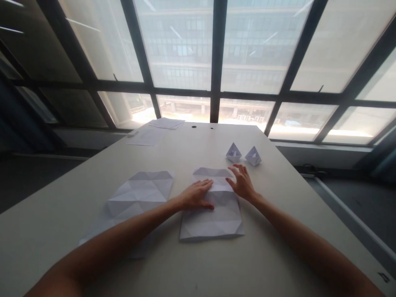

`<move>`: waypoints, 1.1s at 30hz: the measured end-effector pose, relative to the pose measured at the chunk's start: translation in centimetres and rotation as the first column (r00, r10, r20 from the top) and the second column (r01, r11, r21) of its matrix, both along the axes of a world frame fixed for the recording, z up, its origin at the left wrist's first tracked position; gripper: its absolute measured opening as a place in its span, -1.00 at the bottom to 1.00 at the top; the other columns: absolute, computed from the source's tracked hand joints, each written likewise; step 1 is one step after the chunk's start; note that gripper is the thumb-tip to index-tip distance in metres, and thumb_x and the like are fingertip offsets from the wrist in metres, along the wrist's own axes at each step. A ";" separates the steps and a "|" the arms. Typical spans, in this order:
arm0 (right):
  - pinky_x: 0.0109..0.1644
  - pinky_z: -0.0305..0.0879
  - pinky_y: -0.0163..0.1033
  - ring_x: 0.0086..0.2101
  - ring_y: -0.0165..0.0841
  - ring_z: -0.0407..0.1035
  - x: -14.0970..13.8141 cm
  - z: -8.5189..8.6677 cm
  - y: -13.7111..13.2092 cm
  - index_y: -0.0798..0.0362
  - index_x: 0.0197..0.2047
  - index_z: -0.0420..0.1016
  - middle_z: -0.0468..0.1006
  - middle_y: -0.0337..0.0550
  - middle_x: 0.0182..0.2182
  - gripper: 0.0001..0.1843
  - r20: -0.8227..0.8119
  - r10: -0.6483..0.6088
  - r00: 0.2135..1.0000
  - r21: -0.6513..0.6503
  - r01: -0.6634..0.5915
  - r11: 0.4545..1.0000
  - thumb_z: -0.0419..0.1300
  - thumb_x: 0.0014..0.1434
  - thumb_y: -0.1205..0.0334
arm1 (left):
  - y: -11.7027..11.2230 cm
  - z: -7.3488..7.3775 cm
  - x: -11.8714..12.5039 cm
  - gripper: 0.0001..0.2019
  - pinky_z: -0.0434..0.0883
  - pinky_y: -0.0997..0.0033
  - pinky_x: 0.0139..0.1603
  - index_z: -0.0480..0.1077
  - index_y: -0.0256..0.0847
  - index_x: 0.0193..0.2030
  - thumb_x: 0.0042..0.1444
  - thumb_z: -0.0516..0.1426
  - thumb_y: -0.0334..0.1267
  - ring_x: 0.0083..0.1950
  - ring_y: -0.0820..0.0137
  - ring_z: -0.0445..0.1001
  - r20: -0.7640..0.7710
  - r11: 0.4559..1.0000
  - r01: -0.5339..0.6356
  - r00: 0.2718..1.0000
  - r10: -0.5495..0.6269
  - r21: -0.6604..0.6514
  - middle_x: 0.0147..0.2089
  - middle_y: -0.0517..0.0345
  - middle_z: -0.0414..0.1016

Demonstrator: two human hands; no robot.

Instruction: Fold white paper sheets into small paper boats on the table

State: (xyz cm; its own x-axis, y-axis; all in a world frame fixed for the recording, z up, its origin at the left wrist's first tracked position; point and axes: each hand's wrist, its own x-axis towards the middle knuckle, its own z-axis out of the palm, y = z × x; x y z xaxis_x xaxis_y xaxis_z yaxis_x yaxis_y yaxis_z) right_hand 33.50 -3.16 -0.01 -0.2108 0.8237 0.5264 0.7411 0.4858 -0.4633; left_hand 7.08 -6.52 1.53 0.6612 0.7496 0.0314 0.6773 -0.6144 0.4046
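A creased white sheet of paper [213,222] lies in front of me, with fold lines running across it and its far edge turned up a little. My left hand [197,196] rests flat on the left part of this sheet, fingers stretched and thumb out to the side. At the sheet's right edge is my right hand [242,181], its fingers curved and apart, with nothing visible between them. To the left lies another creased sheet [142,192], partly hidden beneath my left forearm.
Two folded paper boats [233,152] stand side by side beyond my right hand. Loose sheets [167,123] lie at the far left of the white table [198,272], one more sheet [145,137] nearer. Large windows [182,45] rise behind the table.
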 end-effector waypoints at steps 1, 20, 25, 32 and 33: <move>0.28 0.16 0.06 0.19 -0.04 0.25 0.2 0.2 -0.9 0.05 0.16 0.48 0.40 0.16 0.18 -0.52 0.019 0.100 0.995 -0.034 -0.100 0.994 0.25 0.20 0.10 | 0.0 -0.1 0.1 -0.04 0.07 0.10 0.42 0.17 -0.22 0.42 -0.06 0.35 0.15 0.45 0.00 0.13 0.031 1.000 -0.020 0.999 0.020 0.013 0.44 -0.22 0.13; -0.47 0.27 -0.31 -0.49 -0.33 0.39 0.9 -0.1 -2.7 0.17 -0.10 0.51 0.59 -0.10 -0.40 -0.56 -0.673 -0.158 0.722 -0.331 -0.103 0.938 0.24 0.11 -0.02 | 2.9 2.0 -2.4 -0.50 0.51 0.24 -0.20 0.42 -0.31 0.11 0.16 0.20 0.03 -0.23 0.27 0.55 0.613 0.906 -0.342 0.669 0.421 -0.249 -0.15 -0.05 0.57; -0.16 0.43 -0.15 -0.24 -0.17 0.52 0.5 -1.7 -2.5 0.18 0.21 0.37 0.63 0.08 -0.14 -0.38 -0.356 -0.210 0.911 -0.373 0.068 0.925 0.21 0.09 0.17 | 0.8 -0.4 -0.4 -0.49 0.18 0.02 0.39 0.23 -0.12 0.37 0.30 0.07 -0.15 0.39 0.15 0.22 0.262 0.959 -0.153 0.961 0.088 0.240 0.37 -0.09 0.26; 0.28 0.17 0.08 0.23 0.00 0.22 0.3 -0.8 -4.1 0.14 0.40 0.14 0.34 0.20 0.25 -0.31 0.136 -0.249 0.959 -0.132 0.266 0.955 0.12 0.27 0.08 | -0.9 -1.6 1.0 -0.28 -0.20 -0.09 0.47 -0.09 -0.15 0.51 0.35 -0.15 0.19 0.55 0.05 -0.26 -0.200 0.991 0.060 0.979 -0.036 0.116 0.55 -0.10 -0.24; 0.31 0.11 0.08 0.27 0.00 0.16 0.2 -0.8 -4.4 0.16 0.39 0.17 0.29 0.20 0.28 -0.32 0.188 -0.226 0.956 -0.115 0.250 0.962 0.11 0.29 0.03 | -0.9 -1.7 1.0 -0.24 -0.21 -0.09 0.47 -0.11 -0.18 0.52 0.33 -0.15 0.23 0.55 0.03 -0.29 -0.207 0.993 0.025 0.978 0.000 0.119 0.55 -0.14 -0.27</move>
